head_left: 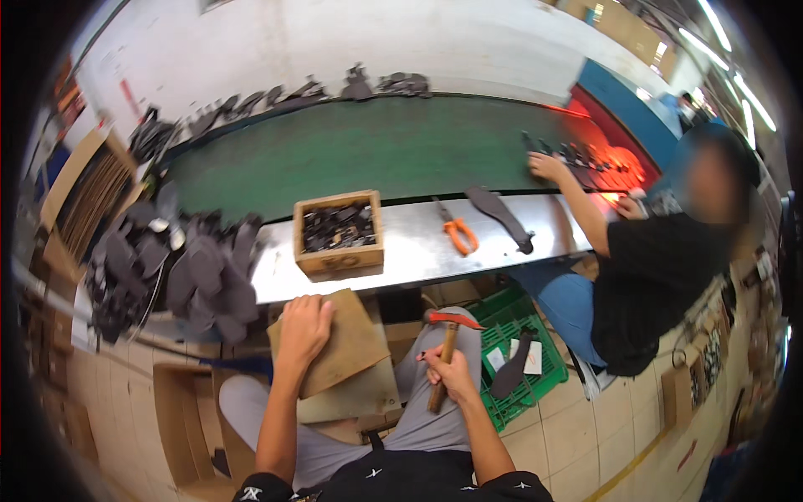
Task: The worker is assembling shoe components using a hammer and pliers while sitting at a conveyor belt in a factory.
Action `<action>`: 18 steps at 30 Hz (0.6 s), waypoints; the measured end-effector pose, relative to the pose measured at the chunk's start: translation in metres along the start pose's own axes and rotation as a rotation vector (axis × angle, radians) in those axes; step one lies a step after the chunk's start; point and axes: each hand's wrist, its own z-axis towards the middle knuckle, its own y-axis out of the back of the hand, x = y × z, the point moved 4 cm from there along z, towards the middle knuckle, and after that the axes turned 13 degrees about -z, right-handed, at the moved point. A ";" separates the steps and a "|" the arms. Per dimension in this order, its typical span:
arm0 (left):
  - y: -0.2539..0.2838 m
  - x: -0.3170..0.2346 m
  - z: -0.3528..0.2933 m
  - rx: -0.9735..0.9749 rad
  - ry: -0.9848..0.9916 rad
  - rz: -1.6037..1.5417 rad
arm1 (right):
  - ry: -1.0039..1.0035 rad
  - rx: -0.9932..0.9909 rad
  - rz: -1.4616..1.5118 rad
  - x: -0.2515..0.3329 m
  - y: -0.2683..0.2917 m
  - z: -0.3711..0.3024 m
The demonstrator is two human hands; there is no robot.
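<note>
My right hand (pixel 452 375) is closed round the wooden handle of a hammer (pixel 447 351), whose red-painted head points away from me above my thigh. A small dark thing, too small to name, shows by the fingertips of that hand. My left hand (pixel 304 333) rests at the left side of a worn brown board (pixel 347 343) in front of my lap. Its fingers bend over toward the far edge, and whatever they may hold is hidden. Under the brown board lies a paler slab (pixel 360 395).
A wooden box (pixel 339 261) of small dark pieces, orange-handled pliers (pixel 458 234) and a dark sole (pixel 500 219) lie on the metal ledge beside a green conveyor belt (pixel 360 151). Dark soles (pixel 209 272) pile up left. A co-worker (pixel 669 284) reaches over the belt; a green crate (pixel 535 385) stands right.
</note>
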 end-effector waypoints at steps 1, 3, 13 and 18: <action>0.000 0.001 0.000 0.007 -0.012 -0.012 | 0.016 -0.040 0.013 0.001 0.002 0.000; 0.001 -0.001 0.001 0.035 -0.016 -0.003 | -0.003 0.009 0.038 0.002 -0.003 0.000; -0.032 -0.035 0.023 -0.012 0.228 -0.255 | 0.160 0.119 0.066 -0.001 0.006 0.001; -0.104 -0.182 0.117 0.183 -0.390 -0.343 | 0.100 0.202 0.150 -0.001 0.007 0.004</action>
